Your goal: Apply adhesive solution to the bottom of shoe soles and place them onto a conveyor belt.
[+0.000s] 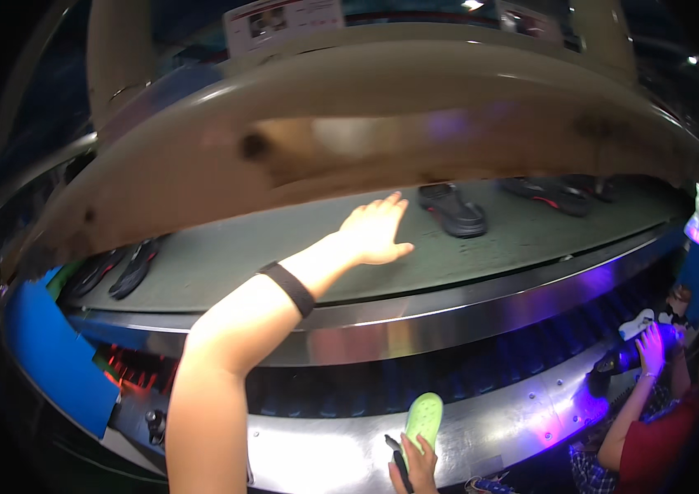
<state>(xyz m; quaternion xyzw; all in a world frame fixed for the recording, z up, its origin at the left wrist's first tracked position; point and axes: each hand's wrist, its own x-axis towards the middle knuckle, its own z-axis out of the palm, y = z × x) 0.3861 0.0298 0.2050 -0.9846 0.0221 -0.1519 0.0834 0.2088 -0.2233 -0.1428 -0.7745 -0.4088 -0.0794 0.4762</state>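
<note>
At 12 o'clock, the left hand's (372,235) room is capped by the hood (448,123)! Toward 3, passage is blocked by a black clog (458,214); at 9, green belt (213,267) is left open until dark shoes (133,270) are met; 6 is edged by a metal rail (481,305).

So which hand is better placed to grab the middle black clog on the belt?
Probably your left hand: it looks empty and is open over the belt, just left of that black clog. Your right hand is farther off, holding a light green shoe part.
</note>
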